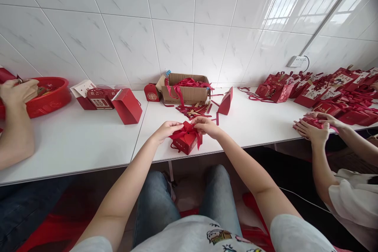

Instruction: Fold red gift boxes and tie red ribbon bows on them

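Note:
A small red gift box (189, 146) stands near the front edge of the white table, directly before me. Across its top lies a red ribbon (187, 129) in what looks like a bow, one tail hanging down the right side. My left hand (167, 131) pinches the ribbon at the box's left. From the right, my right hand (208, 126) grips it with thumb and fingers. A thin red cord (175, 147) shows at the box's lower left.
Behind the box stands a cardboard carton (186, 95) of red ribbons, with loose strips (195, 110) before it. Red boxes (127, 106) are at left, many more (310, 90) at right. A co-worker's hand (19, 90) is by a red basin (50, 96); another's hands (317, 128) hold a box.

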The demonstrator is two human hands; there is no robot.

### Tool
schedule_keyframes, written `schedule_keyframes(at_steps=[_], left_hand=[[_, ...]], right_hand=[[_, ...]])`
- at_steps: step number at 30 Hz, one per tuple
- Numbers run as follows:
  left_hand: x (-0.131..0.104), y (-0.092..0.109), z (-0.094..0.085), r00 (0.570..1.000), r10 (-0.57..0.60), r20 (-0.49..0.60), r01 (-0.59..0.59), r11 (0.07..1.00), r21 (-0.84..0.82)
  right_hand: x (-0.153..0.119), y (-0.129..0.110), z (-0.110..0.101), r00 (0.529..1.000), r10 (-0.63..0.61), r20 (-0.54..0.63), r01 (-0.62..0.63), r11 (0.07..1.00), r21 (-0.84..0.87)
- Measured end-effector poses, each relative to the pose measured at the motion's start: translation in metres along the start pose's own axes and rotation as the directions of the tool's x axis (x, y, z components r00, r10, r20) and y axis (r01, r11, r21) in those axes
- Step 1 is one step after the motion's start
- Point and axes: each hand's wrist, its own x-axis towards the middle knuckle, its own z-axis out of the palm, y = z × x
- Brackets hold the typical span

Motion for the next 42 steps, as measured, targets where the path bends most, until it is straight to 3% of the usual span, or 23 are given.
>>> schedule_keyframes(at_steps=[11,18,20,23,26,29,34,42], left_hand=[[0.002,-0.007,0.001,1.0,0.016,-0.023,-0.017,0.999,-0.033],[0.001,-0.007,-0.001,0.998,0.06,0.0,-0.06,0.997,-0.044],[0.001,-0.007,0.0,0.998,0.067,-0.013,-0.067,0.997,-0.032],[0.0,-0.006,0.004,0.997,0.074,-0.022,-0.075,0.997,-0.033],[0.001,-0.006,0.007,0.996,0.085,-0.036,-0.086,0.996,-0.033],[0.002,-0.008,0.008,0.995,0.086,-0.05,-0.088,0.996,-0.031],[0.006,-0.013,0.007,0.995,0.087,-0.056,-0.088,0.996,-0.015],[0.013,-0.019,0.008,0.972,0.169,-0.162,-0.15,0.981,0.121]], right_hand=[[0.001,0.0,0.006,1.0,0.008,0.019,-0.01,0.993,0.117],[-0.002,-0.004,0.0,0.998,0.019,0.052,-0.023,0.997,0.079],[-0.003,-0.003,0.001,1.0,0.002,0.022,-0.003,1.0,0.019],[-0.004,-0.001,0.005,0.993,-0.118,-0.008,0.113,0.971,-0.213],[-0.005,0.002,0.009,0.968,-0.248,0.035,0.236,0.856,-0.46],[-0.006,0.006,0.01,0.948,-0.304,0.094,0.298,0.745,-0.597],[-0.007,0.01,0.008,0.918,-0.358,0.171,0.373,0.637,-0.675],[-0.008,0.012,0.01,0.923,-0.337,0.184,0.367,0.634,-0.681]])
